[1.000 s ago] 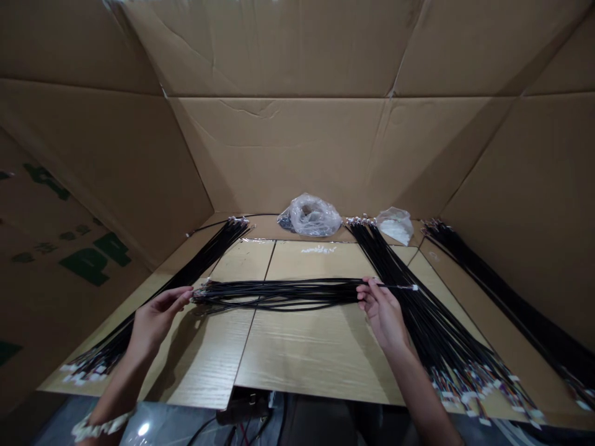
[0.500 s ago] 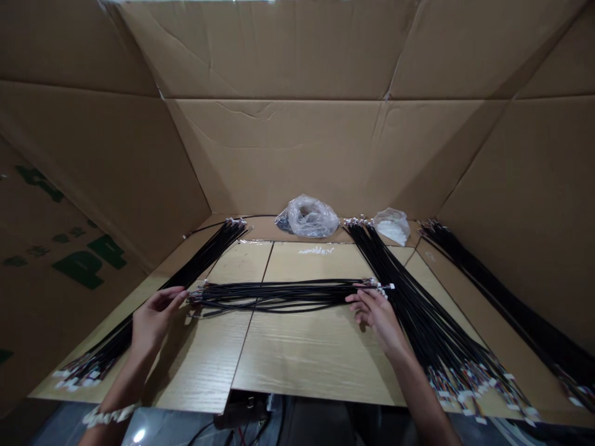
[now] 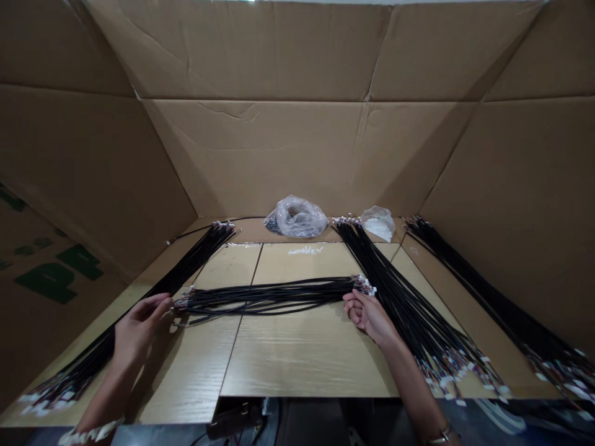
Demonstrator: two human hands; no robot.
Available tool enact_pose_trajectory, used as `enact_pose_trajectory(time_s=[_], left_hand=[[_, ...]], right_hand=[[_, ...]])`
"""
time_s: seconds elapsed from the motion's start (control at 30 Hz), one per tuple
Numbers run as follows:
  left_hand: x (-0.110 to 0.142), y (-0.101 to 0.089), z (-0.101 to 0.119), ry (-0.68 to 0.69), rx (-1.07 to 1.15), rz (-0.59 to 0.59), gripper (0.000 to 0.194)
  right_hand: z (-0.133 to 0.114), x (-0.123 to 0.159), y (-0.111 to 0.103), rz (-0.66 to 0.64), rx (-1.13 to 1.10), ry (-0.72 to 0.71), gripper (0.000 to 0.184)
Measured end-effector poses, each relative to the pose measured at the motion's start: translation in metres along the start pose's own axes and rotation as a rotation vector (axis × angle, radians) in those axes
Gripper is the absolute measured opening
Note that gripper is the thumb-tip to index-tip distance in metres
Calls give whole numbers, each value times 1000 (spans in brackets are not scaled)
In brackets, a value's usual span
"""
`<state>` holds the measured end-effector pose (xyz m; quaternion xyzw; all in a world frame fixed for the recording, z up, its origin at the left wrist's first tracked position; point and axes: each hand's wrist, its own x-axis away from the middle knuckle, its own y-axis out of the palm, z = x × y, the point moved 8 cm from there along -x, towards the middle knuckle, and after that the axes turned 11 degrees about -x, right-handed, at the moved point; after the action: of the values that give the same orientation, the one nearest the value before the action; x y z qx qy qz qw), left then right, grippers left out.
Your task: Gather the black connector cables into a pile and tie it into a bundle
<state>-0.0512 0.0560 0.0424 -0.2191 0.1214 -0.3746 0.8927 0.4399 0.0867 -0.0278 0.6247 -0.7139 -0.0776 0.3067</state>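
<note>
- left hand [image 3: 138, 327]: fingers loose and apart from each other, not clamped on anything, tips just beside the left end of the cable bundle
- right hand [image 3: 369, 316]: fingers curled together right at the bundle's other end, can't tell if it's actually pinching anything
- black cable bundle [image 3: 264, 297]: lying across the wood-grain board [image 3: 297, 365] between both hands, with white connectors [image 3: 363, 285] bunched just above the right hand
- more black cables: a left bundle [image 3: 195, 260] runs diagonally behind the left hand, a middle bundle [image 3: 409, 310] just beyond the right hand, and a far bundle [image 3: 488, 297] well right of it
- well ahead of both hands: a clear plastic bag [image 3: 296, 217] and a smaller bag of white parts [image 3: 377, 223], with cardboard walls [image 3: 260, 155] behind
</note>
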Motion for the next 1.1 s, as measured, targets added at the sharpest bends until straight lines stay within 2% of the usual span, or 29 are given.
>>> enact_pose_trajectory(time_s=[0.2, 0.37, 0.47, 0.57, 0.63, 0.73, 0.87, 0.93, 1.0, 1.1], left_hand=[[-5, -4, -2, 65, 2, 11, 24], [-2, -11, -1, 77, -10, 84, 28], [4, -15, 2, 112, -28, 126, 24], [16, -14, 10, 179, -32, 148, 19], [26, -11, 19, 258, -49, 172, 19], [47, -3, 39, 445, -149, 204, 24], [79, 18, 66, 794, -255, 184, 24], [93, 27, 75, 974, -264, 177, 17], [103, 34, 81, 1103, -267, 181, 14], [108, 43, 85, 1149, -290, 139, 15]], right_hand=[[-11, 2, 3, 39, 21, -63, 35], [-27, 17, 5, 35, 125, -124, 41], [-48, 26, -7, 50, 235, -192, 42], [-75, 24, -31, 89, 428, -251, 39], [-93, 17, -47, 128, 639, -288, 31], [-111, 3, -62, 230, 1088, -295, 18], [-110, -9, -60, 292, 1616, -208, 17], [-107, -12, -57, 301, 1720, -185, 19], [-105, -15, -58, 301, 1714, -180, 17], [-107, -20, -64, 283, 1631, -199, 14]])
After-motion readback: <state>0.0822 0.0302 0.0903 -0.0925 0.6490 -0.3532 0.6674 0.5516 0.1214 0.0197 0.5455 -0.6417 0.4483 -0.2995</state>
